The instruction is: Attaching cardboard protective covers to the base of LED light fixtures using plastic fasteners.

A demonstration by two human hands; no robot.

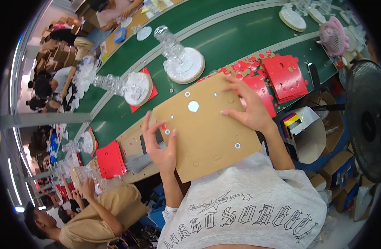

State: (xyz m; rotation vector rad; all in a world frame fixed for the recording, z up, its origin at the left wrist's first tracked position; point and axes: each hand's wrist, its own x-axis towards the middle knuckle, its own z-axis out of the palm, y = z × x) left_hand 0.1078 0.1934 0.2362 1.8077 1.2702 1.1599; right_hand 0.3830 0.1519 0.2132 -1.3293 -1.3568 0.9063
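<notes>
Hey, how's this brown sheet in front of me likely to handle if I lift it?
The brown sheet is probably fairly stiff, as it looks flat between the left hand and the right hand. It appears thin, so likely light for its size. The punched holes might make weak spots if bent.

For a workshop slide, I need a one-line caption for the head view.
Left hand and right hand on a brown punched sheet, with red sheets and a pink fan beyond.
</notes>
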